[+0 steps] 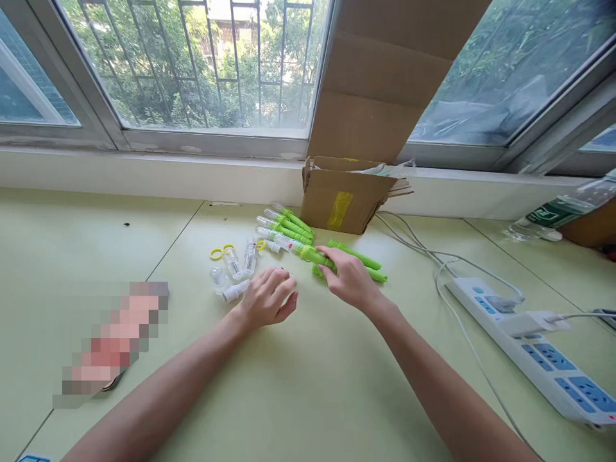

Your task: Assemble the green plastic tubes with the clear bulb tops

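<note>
My right hand [350, 277] is closed around a lime-green pen-shaped tube [308, 252] with a clear tip pointing left. Two green tube bodies [360, 255] lie beside and beneath that hand. My left hand [270, 296] hovers low over the table with fingers curled and thumb drawn in; whatever they hold, if anything, is hidden. Near its fingers lie a white cylinder [235, 290], a clear cap [219, 278], clear ribbed inserts [232, 262] and a yellow ring [216, 254]. Behind, several green tubes with clear tips [289, 221] rest side by side, pointing left.
An open cardboard box [349, 202] stands against the window sill. A white power strip [529, 359] with cables [447, 256] lies on the right. A plastic bottle [563, 208] lies at the far right. To the left, a blurred-out flat object [115, 346] rests on the table.
</note>
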